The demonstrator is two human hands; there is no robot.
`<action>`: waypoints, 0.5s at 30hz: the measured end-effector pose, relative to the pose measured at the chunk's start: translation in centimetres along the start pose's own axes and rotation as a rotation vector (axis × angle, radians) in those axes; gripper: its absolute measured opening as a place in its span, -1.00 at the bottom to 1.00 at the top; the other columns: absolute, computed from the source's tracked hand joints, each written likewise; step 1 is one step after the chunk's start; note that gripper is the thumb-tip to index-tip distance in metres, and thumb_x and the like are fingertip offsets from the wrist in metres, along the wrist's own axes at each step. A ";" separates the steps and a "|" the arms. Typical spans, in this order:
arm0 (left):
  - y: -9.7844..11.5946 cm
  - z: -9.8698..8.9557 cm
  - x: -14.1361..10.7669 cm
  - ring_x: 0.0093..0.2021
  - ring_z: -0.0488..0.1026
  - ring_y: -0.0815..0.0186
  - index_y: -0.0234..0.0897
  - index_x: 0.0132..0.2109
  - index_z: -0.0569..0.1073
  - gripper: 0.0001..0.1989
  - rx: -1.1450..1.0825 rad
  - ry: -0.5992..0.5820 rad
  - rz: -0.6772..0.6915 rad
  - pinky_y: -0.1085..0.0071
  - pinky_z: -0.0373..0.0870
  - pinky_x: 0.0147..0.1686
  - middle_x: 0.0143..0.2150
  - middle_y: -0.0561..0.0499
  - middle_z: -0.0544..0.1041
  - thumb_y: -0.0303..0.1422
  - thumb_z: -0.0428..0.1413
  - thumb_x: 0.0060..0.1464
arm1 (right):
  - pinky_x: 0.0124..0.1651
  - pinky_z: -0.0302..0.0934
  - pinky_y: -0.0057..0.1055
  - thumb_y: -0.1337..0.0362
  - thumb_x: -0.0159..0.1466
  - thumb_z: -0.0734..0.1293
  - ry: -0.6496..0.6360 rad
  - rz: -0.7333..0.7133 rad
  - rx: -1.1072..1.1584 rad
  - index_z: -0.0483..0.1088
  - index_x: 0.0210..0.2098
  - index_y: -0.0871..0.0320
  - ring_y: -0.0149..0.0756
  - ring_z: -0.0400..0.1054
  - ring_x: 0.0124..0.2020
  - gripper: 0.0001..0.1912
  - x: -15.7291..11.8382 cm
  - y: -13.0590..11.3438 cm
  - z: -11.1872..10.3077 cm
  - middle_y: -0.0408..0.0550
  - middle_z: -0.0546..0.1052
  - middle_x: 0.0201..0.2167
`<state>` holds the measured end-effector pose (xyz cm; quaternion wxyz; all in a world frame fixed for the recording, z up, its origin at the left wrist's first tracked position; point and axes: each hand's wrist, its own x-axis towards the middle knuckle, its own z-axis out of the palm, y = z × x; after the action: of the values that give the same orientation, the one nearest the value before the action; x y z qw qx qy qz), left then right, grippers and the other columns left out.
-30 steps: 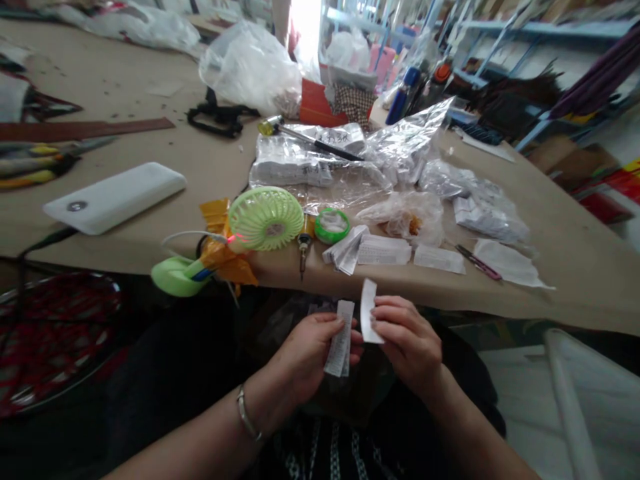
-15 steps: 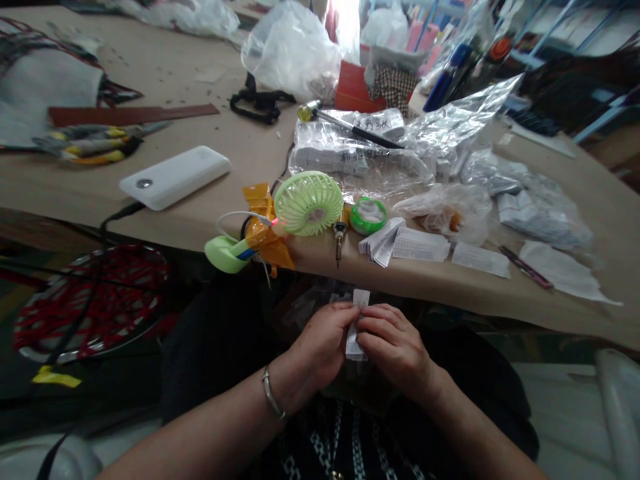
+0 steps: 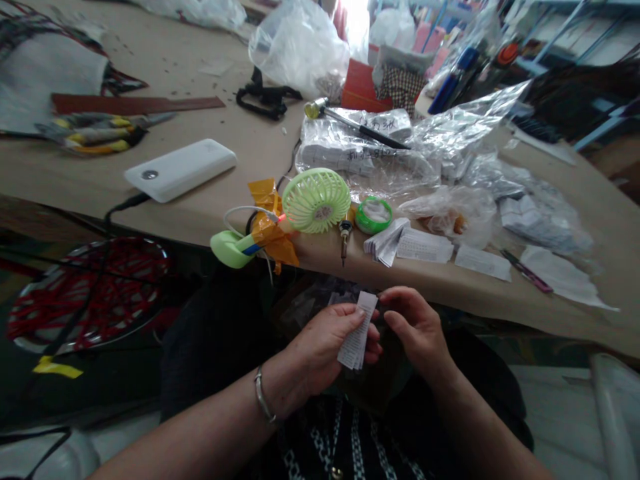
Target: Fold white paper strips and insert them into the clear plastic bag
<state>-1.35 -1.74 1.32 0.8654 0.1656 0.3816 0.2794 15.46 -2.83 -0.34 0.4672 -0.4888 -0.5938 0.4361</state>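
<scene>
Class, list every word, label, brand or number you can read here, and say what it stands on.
Upper handwriting on the clear plastic packet: perhaps "3"; other characters too blurred.
Lower handwriting, same packet: too blurred.
Print on the paper slips in the left hand: too small.
Print on the slips lying on the table: too small.

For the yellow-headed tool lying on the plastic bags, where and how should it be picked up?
Grip the yellow-headed tool by its black handle, with the right hand from above and the near side, thumb and fingers across it. The slim handle slants right and towards the person; crinkled plastic bags underneath might get pinched too.
</scene>
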 end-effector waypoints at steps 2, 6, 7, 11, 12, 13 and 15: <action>-0.1 0.0 -0.4 -0.55 0.42 0.38 -0.37 -0.25 0.40 -0.79 0.030 -0.057 -0.016 0.43 0.35 -0.51 -0.47 -0.01 0.45 -0.28 0.05 0.09 | -0.12 0.26 -0.35 0.18 0.11 0.38 -0.194 0.249 0.264 0.33 -0.07 0.08 -0.30 0.37 -0.21 -0.61 0.8 0.2 -0.2 -0.06 0.45 -0.20; -0.3 0.3 -0.9 -0.55 0.41 0.40 -0.37 -0.30 0.39 -0.77 0.058 -0.123 -0.025 0.48 0.33 -0.54 -0.47 0.01 0.43 -0.24 0.06 0.08 | -0.05 0.22 -0.35 0.12 -0.04 0.47 -0.525 0.442 0.611 0.37 -0.05 0.16 -0.26 0.36 -0.14 -0.42 2.1 0.6 -0.1 0.00 0.45 -0.13; -0.3 0.3 -1.0 -0.55 0.40 0.41 -0.37 -0.29 0.39 -0.77 0.063 -0.116 -0.036 0.49 0.32 -0.55 -0.48 0.02 0.43 -0.25 0.06 0.08 | -0.01 0.19 -0.33 0.13 -0.05 0.48 -0.546 0.442 0.652 0.40 -0.08 0.17 -0.24 0.35 -0.11 -0.44 2.3 0.7 0.1 0.02 0.45 -0.11; -0.3 0.3 -1.3 -0.57 0.39 0.42 -0.37 -0.30 0.39 -0.79 0.087 -0.112 -0.056 0.51 0.30 -0.57 -0.50 0.02 0.42 -0.27 0.06 0.07 | 0.05 0.16 -0.29 0.18 -0.05 0.49 -0.578 0.425 0.749 0.47 -0.27 0.17 -0.21 0.32 -0.04 -0.64 2.7 1.0 0.8 0.01 0.42 -0.06; -0.4 0.2 -1.3 -0.57 0.38 0.43 -0.38 -0.31 0.39 -0.79 0.091 -0.117 -0.054 0.51 0.30 -0.56 -0.50 0.02 0.42 -0.27 0.06 0.07 | 0.02 0.18 -0.29 0.19 -0.04 0.49 -0.593 0.431 0.757 0.48 -0.31 0.18 -0.22 0.32 -0.06 -0.68 2.8 1.1 0.9 0.01 0.42 -0.06; -0.4 0.1 -1.3 -0.57 0.38 0.43 -0.38 -0.32 0.39 -0.79 0.096 -0.123 -0.052 0.50 0.30 -0.56 -0.50 0.02 0.42 -0.27 0.06 0.07 | 0.00 0.21 -0.31 0.20 -0.04 0.50 -0.605 0.436 0.762 0.48 -0.33 0.19 -0.23 0.33 -0.08 -0.70 2.9 1.2 1.0 0.01 0.42 -0.07; -0.6 0.0 -1.3 -0.56 0.38 0.43 -0.38 -0.36 0.38 -0.78 0.110 -0.133 -0.048 0.50 0.31 -0.54 -0.49 0.02 0.42 -0.27 0.05 0.07 | -0.04 0.23 -0.33 0.22 -0.04 0.49 -0.618 0.440 0.772 0.48 -0.37 0.20 -0.24 0.35 -0.10 -0.73 3.0 1.3 1.1 0.01 0.43 -0.08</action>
<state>-1.89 -2.98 1.76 0.8849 0.2217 0.3419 0.2255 14.34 0.23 -1.44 0.3139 -0.2434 -0.3837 0.8336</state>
